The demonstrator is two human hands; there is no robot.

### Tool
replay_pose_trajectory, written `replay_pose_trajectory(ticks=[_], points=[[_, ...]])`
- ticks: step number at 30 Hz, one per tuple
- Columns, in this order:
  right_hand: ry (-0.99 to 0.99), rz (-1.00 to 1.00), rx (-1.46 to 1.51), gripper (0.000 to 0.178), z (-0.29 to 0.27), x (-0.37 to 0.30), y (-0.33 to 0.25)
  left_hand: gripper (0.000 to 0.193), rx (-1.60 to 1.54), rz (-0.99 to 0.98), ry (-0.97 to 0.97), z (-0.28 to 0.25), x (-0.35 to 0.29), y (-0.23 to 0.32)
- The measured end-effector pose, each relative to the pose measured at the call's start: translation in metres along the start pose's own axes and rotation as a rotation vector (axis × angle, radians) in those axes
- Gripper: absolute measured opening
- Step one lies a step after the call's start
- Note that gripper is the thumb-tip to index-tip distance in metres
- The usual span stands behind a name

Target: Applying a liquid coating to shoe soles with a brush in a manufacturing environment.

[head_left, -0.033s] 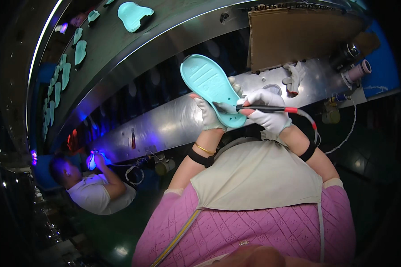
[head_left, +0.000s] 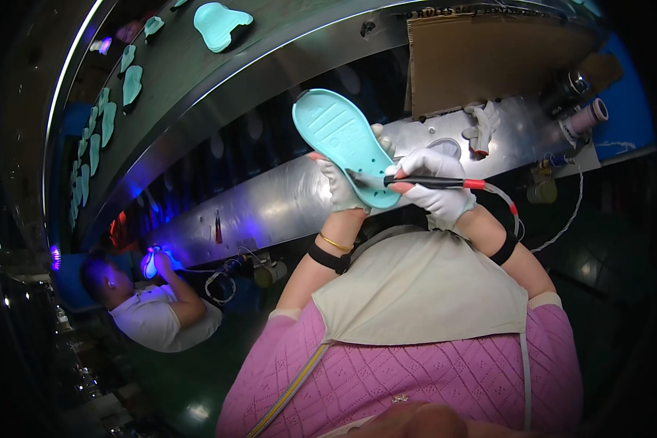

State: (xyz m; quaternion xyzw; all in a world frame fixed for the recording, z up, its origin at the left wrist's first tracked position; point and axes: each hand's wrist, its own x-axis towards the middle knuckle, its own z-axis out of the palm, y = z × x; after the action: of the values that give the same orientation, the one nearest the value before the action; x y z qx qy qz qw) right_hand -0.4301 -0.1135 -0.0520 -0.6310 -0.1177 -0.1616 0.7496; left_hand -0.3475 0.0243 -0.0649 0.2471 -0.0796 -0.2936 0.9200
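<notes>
A turquoise shoe sole [head_left: 337, 130], its rounded end up and away from me, is tilted over the metal bench. From beneath, my left hand [head_left: 337, 182] grips it; the white glove leaves some fingertips bare. My right hand [head_left: 438, 191], gloved in white too, is closed on a brush [head_left: 425, 180] with a black handle and a red band. The bristles lie against the sole's near part, beside small dark holes. From the handle's rear end a thin pale hose curves down past my right wrist. The fingers behind the sole are partly hidden.
A metal bench [head_left: 270, 191] runs before me, with a loose glove [head_left: 480, 130] and a pink spool-like cylinder [head_left: 590, 117] on its right. Cardboard [head_left: 482, 62] stands behind. Turquoise soles lie on a conveyor [head_left: 171, 66]. At left, a co-worker [head_left: 160, 310] handles a blue-lit piece.
The sole has turned slightly in my left hand, its far end shifting a little left. The brush has slid slightly left and down, showing more holes in the sole.
</notes>
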Motion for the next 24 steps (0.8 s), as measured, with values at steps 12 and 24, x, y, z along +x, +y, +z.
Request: replay_pose_trajectory(ticks=[12, 24], points=[[-0.241, 0.161, 0.004, 0.021, -0.005, 0.015, -0.016, 0.103, 0.084, -0.097, -0.214, -0.008, 0.009, 0.036], [-0.402, -0.030, -0.247, 0.013, -0.003, 0.024, -0.024, 0.077, 0.666, -0.349, -0.287, -0.024, 0.023, 0.067]])
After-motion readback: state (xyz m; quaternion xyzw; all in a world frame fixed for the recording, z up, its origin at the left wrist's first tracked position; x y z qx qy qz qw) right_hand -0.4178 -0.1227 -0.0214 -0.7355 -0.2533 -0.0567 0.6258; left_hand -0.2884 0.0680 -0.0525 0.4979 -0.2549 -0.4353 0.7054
